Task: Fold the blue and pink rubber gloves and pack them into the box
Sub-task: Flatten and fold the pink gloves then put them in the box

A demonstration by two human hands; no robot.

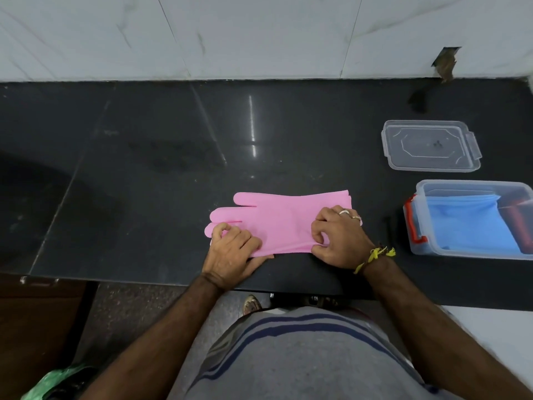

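Bare counter (144,168) left; lid (429,145), box (473,186) right.

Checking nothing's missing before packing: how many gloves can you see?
2. A pink glove lies flat on the counter under both hands; a blue glove sits in the box at right. More may be hidden beneath either.

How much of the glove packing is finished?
Done: the blue glove lies folded inside the box. In hand: the left hand and right hand pinch the pink glove, flat on the counter. Left: folding and packing it. The lid lies apart.
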